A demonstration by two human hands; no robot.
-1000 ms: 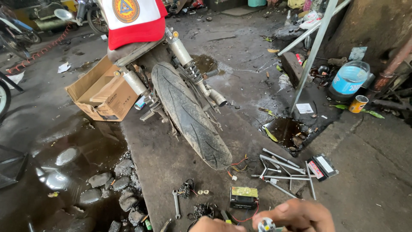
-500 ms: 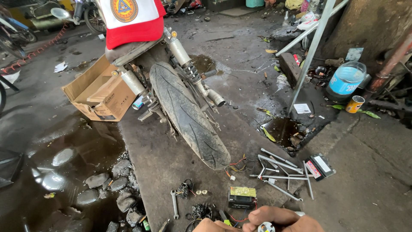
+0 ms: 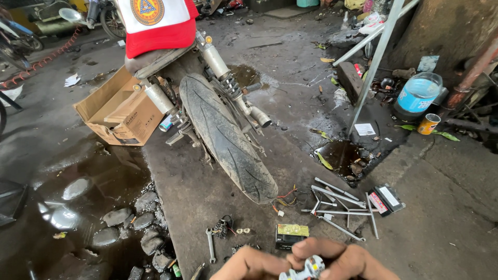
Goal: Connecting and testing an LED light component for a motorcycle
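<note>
Workshop floor (image 3: 446, 197): bare concrete, grey and rough, stained dark with oil and wet in patches. At left a dark puddle (image 3: 78, 192) lies edged by rounded stones (image 3: 129, 228); a second, smaller pool of brown water (image 3: 342, 155) holds leaves and debris at right centre.

Centre: a motorcycle, seen from behind, stands on the floor. Its rear tyre (image 3: 228, 140) is black rubber, dusty, with shallow tread; chromed shock absorbers (image 3: 218, 65) flank it. A red and white cap (image 3: 158, 23) rests on the seat.

Left of the wheel: an open brown cardboard box (image 3: 122, 111), flaps raised, contents not discernible. Upper right: a clear plastic tub with a blue label (image 3: 417, 93), standing just beside a small yellow can (image 3: 429, 123); what either holds cannot be told.

Foreground: long steel socket wrenches (image 3: 340, 205) lie scattered and crossed, near a small flat black and red box (image 3: 386, 198). A combination spanner (image 3: 210, 245) lies beside a tangle of small wired parts (image 3: 223, 226). A small black block with a yellow label (image 3: 291, 233) sits on the concrete, just beyond the hands.

Bottom edge: the left hand (image 3: 249, 265) and right hand (image 3: 342, 259) meet, fingers closed together around a small white and metal component (image 3: 306, 269), held low at the frame edge above the floor.
</note>
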